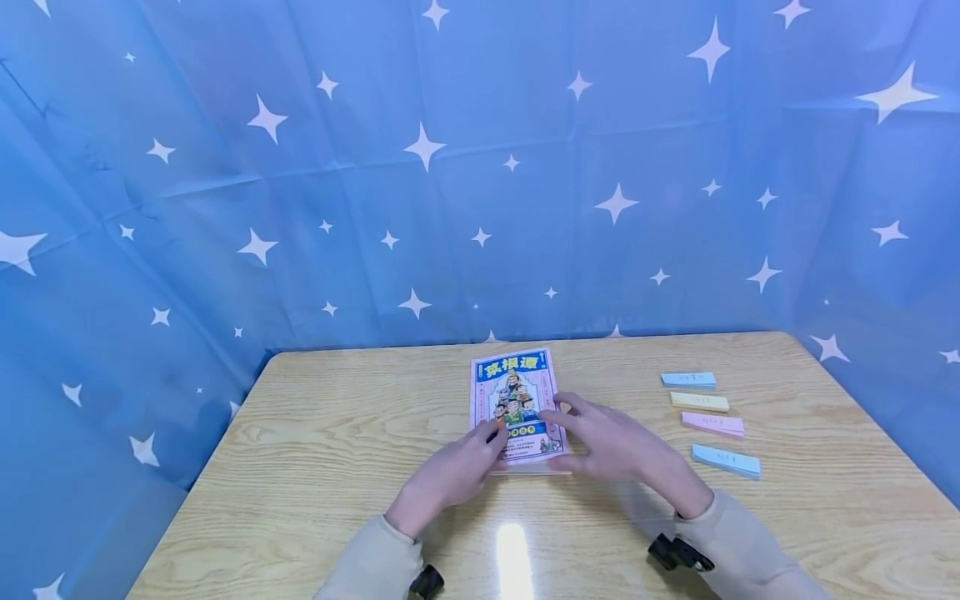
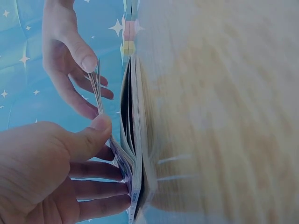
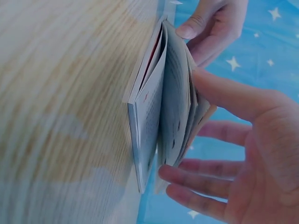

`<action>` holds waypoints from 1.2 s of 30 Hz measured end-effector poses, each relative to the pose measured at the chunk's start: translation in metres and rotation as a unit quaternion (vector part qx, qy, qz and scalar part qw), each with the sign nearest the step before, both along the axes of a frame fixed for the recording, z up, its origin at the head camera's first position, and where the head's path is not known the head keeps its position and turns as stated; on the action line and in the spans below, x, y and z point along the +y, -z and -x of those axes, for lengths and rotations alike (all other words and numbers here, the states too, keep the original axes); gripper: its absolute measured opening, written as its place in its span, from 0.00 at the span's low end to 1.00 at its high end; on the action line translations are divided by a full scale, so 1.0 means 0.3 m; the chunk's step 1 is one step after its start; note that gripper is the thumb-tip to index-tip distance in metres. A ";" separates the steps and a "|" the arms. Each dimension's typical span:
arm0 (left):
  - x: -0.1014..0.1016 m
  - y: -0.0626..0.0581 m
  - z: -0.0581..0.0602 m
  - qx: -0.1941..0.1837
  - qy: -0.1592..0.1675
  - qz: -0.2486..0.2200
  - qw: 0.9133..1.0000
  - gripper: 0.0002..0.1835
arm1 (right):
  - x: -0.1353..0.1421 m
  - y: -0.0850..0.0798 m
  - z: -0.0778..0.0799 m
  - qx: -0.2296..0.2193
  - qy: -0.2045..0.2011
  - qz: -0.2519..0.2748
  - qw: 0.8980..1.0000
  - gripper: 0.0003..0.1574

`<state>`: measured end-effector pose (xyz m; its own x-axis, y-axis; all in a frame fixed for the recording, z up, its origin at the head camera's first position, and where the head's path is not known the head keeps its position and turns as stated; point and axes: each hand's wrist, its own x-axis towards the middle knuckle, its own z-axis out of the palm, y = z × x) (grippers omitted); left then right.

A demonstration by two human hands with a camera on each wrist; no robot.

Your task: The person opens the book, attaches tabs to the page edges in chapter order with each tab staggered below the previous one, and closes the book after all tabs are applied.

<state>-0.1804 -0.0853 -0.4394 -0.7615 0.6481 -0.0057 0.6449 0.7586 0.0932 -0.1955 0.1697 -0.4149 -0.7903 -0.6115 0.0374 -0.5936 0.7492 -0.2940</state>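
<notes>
A paperback book (image 1: 517,387) with a pink and blue illustrated cover lies near the middle of the table, its lower part partly covered by both hands. At its lower left, my left hand (image 1: 453,467) pinches a lifted bundle of pages, with the thumb on the page edges and the fingers against the cover (image 2: 122,163). My right hand (image 1: 611,437) holds the same bundle at the right, thumb on the page edges and fingers on the cover side. Below the gap, the remaining pages (image 3: 147,116) rest on the table in the right wrist view.
Right of the book, several folded paper slips with handwriting lie in a column: a blue slip (image 1: 688,380), a yellow slip (image 1: 699,402), a pink slip (image 1: 712,423) and another blue slip (image 1: 726,460). A blue star-patterned curtain (image 1: 480,200) hangs behind the wooden table (image 1: 337,433).
</notes>
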 end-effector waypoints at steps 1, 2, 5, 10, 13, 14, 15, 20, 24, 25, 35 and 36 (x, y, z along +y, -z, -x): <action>0.000 0.001 0.001 -0.001 0.000 -0.001 1.000 0.26 | 0.000 0.000 0.000 0.000 0.000 0.000 1.000 0.43; 0.000 0.000 0.000 -0.003 -0.001 -0.003 1.000 0.27 | 0.000 -0.001 0.000 0.001 -0.001 0.001 1.000 0.43; -0.001 -0.001 0.000 -0.010 -0.003 -0.008 1.000 0.27 | -0.001 0.000 0.002 0.010 -0.004 0.007 1.000 0.42; -0.004 -0.004 0.003 -0.024 -0.005 -0.018 1.000 0.27 | -0.008 -0.005 -0.001 0.037 -0.001 0.023 0.999 0.42; -0.007 -0.006 0.005 -0.025 -0.002 -0.021 0.999 0.27 | -0.011 -0.005 -0.001 0.044 0.001 0.033 0.998 0.43; -0.007 -0.007 0.005 -0.023 0.000 -0.021 1.000 0.27 | -0.012 -0.006 0.000 0.044 0.000 0.036 0.998 0.43; -0.007 -0.007 0.005 -0.020 0.001 -0.022 1.000 0.26 | -0.012 -0.006 0.001 0.039 0.002 0.038 0.999 0.43; -0.004 -0.006 0.002 0.003 0.000 -0.028 1.000 0.29 | -0.011 -0.002 0.006 0.021 0.001 0.048 0.999 0.43; 0.002 -0.003 0.002 0.024 -0.003 -0.027 0.999 0.28 | -0.012 0.002 0.007 0.019 0.003 0.048 0.999 0.42; 0.003 -0.003 0.003 0.026 -0.002 -0.027 0.999 0.27 | -0.013 0.001 0.007 0.018 0.003 0.048 0.999 0.42; -0.004 -0.012 0.003 0.008 0.006 -0.022 1.000 0.25 | -0.012 -0.008 0.007 0.025 0.006 0.053 0.998 0.42; -0.005 -0.013 0.002 0.009 0.008 -0.020 1.000 0.25 | -0.011 -0.008 0.008 0.027 0.006 0.055 0.998 0.41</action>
<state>-0.1810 -0.0869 -0.4355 -0.7504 0.6601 0.0335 0.6592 0.7437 0.1114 -0.1977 0.1663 -0.4124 -0.7923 -0.5923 0.1465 -0.6024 0.7211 -0.3423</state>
